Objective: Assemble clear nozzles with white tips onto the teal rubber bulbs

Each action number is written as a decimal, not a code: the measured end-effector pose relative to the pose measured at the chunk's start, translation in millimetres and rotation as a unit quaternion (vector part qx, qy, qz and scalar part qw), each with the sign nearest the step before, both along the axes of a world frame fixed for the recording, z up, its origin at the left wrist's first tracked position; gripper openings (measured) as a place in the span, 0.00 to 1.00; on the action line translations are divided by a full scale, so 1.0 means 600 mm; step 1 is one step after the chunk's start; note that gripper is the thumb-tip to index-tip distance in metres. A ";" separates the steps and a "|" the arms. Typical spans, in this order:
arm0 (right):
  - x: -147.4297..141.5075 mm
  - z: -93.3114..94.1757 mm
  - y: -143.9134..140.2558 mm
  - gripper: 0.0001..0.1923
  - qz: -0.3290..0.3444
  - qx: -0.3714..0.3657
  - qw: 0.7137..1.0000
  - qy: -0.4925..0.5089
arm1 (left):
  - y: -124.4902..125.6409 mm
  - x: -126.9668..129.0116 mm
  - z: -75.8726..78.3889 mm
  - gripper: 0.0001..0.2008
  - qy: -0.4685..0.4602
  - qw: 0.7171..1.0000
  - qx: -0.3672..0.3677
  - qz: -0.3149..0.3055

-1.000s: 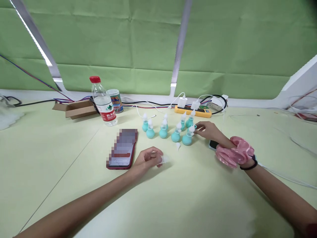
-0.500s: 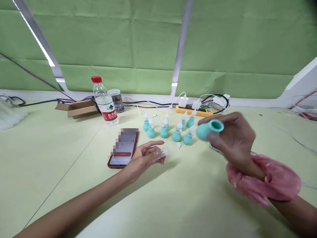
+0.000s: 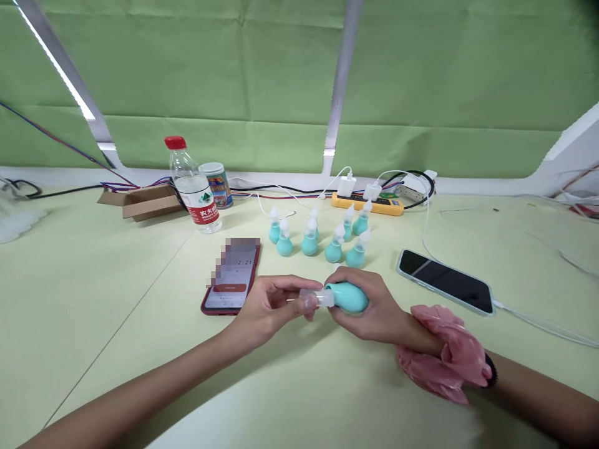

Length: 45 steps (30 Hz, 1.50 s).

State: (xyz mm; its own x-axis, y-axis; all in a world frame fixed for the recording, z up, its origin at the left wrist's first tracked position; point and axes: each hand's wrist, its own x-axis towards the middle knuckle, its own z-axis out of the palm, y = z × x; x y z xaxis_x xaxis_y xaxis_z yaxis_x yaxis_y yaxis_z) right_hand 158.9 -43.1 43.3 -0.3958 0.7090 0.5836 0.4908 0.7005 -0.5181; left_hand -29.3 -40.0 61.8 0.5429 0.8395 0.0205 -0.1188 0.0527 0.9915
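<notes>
Between thumb and fingers, my left hand (image 3: 276, 304) pinches a short clear plastic tube (image 3: 322, 297). My right hand (image 3: 374, 305) is wrapped round a turquoise rubber bulb (image 3: 349, 297), its mouth turned left. The tube's right end meets the bulb's mouth; how deep it sits I cannot tell. Behind my hands stand several turquoise bulb aspirators (image 3: 309, 242) with clear necks and white pointed tips. A small white piece (image 3: 337, 267) lies just behind my right hand, mostly hidden by it. A pink scrunchie-like band (image 3: 449, 355) circles my right wrist.
A red-cased phone (image 3: 231, 274) lies left, near my left hand. Another phone (image 3: 444, 280) on a white cable lies right. At the back stand a water bottle (image 3: 196, 193), a can (image 3: 219, 185), an open cardboard box (image 3: 152, 202) and a yellow power strip (image 3: 367, 204) with cables.
My right hand has brought the bulb left and down to the tube, turning its mouth toward it. My left hand has moved slightly right. The right-hand phone has come into full view.
</notes>
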 end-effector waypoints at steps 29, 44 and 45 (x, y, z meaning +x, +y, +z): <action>0.000 -0.016 0.005 0.09 0.004 -0.078 0.996 -0.045 | -0.001 0.006 -0.017 0.10 0.172 0.946 0.271 0.037; -0.010 -0.005 -0.006 0.07 0.116 -0.478 0.867 0.076 | -0.016 0.006 -0.015 0.15 0.098 0.961 0.251 0.055; -0.013 -0.004 -0.011 0.08 0.117 -0.491 0.858 0.096 | -0.015 0.007 -0.014 0.16 0.070 0.977 0.192 0.068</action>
State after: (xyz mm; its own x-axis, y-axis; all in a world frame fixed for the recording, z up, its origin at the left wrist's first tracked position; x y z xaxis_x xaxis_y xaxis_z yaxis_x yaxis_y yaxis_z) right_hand 151.2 -49.5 41.0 -0.5578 0.8103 -0.1796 0.2360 -0.0527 -0.9703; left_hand -25.0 -49.0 53.4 0.4471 0.8491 0.2811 0.0394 -0.3327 0.9422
